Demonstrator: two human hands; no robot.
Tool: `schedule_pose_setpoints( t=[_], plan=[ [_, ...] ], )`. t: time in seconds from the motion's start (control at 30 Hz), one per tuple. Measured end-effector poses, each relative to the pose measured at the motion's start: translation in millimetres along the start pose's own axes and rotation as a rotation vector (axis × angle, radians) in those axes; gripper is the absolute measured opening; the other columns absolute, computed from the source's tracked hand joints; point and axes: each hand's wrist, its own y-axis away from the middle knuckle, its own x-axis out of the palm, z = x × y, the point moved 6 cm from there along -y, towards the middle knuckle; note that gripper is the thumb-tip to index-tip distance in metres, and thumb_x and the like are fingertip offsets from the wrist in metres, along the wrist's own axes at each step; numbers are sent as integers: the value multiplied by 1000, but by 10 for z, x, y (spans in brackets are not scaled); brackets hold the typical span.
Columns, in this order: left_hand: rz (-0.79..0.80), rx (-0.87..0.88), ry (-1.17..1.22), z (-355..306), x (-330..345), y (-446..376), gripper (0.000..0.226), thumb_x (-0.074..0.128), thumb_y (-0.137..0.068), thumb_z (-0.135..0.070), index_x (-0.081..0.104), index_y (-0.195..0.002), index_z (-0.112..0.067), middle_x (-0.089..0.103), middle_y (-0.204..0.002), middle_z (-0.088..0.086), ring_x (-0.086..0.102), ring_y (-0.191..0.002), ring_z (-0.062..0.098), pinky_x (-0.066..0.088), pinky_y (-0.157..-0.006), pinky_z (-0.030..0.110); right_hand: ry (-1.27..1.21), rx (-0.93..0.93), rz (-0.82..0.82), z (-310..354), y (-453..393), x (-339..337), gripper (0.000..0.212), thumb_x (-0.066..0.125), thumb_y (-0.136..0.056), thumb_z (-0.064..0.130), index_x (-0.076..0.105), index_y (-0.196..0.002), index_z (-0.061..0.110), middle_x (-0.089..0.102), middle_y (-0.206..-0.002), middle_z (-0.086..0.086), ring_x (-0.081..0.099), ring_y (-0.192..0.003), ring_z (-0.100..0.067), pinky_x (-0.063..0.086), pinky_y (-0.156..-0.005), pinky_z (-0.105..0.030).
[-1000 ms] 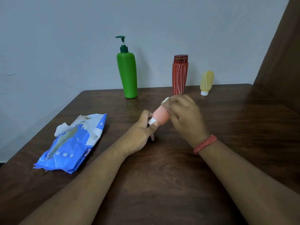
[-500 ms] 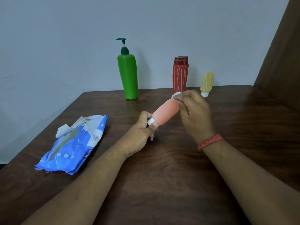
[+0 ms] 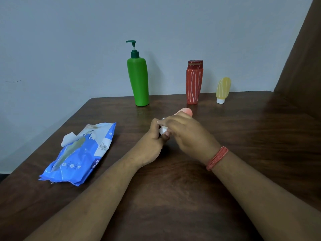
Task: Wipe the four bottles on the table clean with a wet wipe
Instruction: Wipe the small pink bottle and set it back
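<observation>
A small pink bottle (image 3: 186,111) lies tilted between my hands above the middle of the table; only its rounded far end and white cap show. My left hand (image 3: 152,141) pinches the cap end. My right hand (image 3: 187,134) covers the bottle's body and holds a white wet wipe (image 3: 162,129) against it near the cap. At the back stand a green pump bottle (image 3: 139,80), a red striped bottle (image 3: 194,82) and a small yellow bottle (image 3: 222,89) upside down on its white cap.
A blue wet-wipe pack (image 3: 81,153) lies on the left of the dark wooden table (image 3: 173,197), with a wipe sticking out of its opening. A grey wall runs behind the table, and a brown panel rises at the right.
My right hand slid with the wipe from the bottle's far end back down to the cap end, now covering most of the pink bottle. My left hand kept its hold on the cap.
</observation>
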Motion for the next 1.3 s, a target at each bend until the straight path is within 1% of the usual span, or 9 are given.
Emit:
schedule_pose_setpoints(
  t=[0.1, 0.17, 0.23, 0.3, 0.5, 0.67, 0.93, 1.13, 1.3],
  plan=[
    [-22, 4, -20, -14, -9, -1, 17, 47, -106, -24, 38, -117, -15, 53, -92, -7, 49, -76, -4, 41, -66, 13, -20, 27, 16, 24, 1, 0, 42, 64, -86, -2, 60, -123, 17, 65, -110, 0, 54, -105, -16, 53, -78, -35],
    [-22, -15, -12, 2, -9, -18, 11, 46, -106, -27, 38, -112, -21, 52, -92, -4, 49, -78, 2, 42, -71, 23, 12, 84, -46, -24, 0, -52, 41, 65, -87, 1, 58, -123, 20, 63, -105, -4, 57, -97, -20, 54, -71, -36],
    [-17, -54, -40, 23, -7, -24, 8, 44, -107, -29, 37, -110, -26, 51, -91, -1, 47, -77, 10, 41, -70, 32, 50, 191, -121, -171, -2, -144, 44, 65, -88, 1, 59, -127, 20, 62, -106, -7, 59, -92, -21, 53, -72, -35],
    [-9, -78, -67, 27, -9, -17, 11, 43, -107, -28, 36, -116, -27, 51, -92, 0, 47, -76, 11, 41, -68, 30, 97, 261, -174, -344, 15, -232, 43, 65, -86, -3, 63, -124, 16, 65, -109, -9, 59, -96, -24, 53, -78, -37],
    [-10, -82, -59, 54, -17, -30, 14, 42, -107, -28, 36, -120, -27, 50, -91, 0, 47, -77, 11, 42, -72, 31, 191, 205, -264, -394, 58, -301, 32, 65, -82, -6, 72, -111, 6, 67, -102, -8, 58, -94, -25, 50, -80, -34],
    [-36, -88, 50, 78, -32, -33, 9, 45, -107, -29, 40, -112, -24, 53, -89, -3, 47, -78, 9, 41, -74, 32, 154, 22, -130, -26, -38, -56, 26, 65, -79, -4, 69, -103, 5, 61, -102, -9, 58, -93, -27, 54, -73, -39],
    [4, -74, -55, 63, 0, -37, 15, 42, -107, -27, 35, -121, -26, 49, -90, 1, 46, -76, 13, 42, -72, 32, 197, 286, -303, -489, 76, -362, 24, 70, -83, -5, 72, -106, 2, 64, -101, -11, 61, -95, -28, 57, -86, -43],
    [-13, -76, -4, 90, -18, -47, 11, 46, -106, -28, 38, -115, -25, 54, -94, 1, 47, -79, 11, 42, -75, 33, 208, 74, -140, -83, -26, -119, 25, 70, -77, -2, 72, -101, 6, 63, -98, -9, 60, -90, -25, 52, -73, -36],
    [-13, -85, 18, 100, -18, -42, 11, 44, -107, -27, 39, -116, -30, 52, -92, 1, 47, -78, 12, 43, -76, 32, 232, 208, -283, -407, 24, -304, 28, 68, -80, -7, 72, -106, 2, 65, -98, -13, 62, -91, -30, 57, -82, -41]
  ],
)
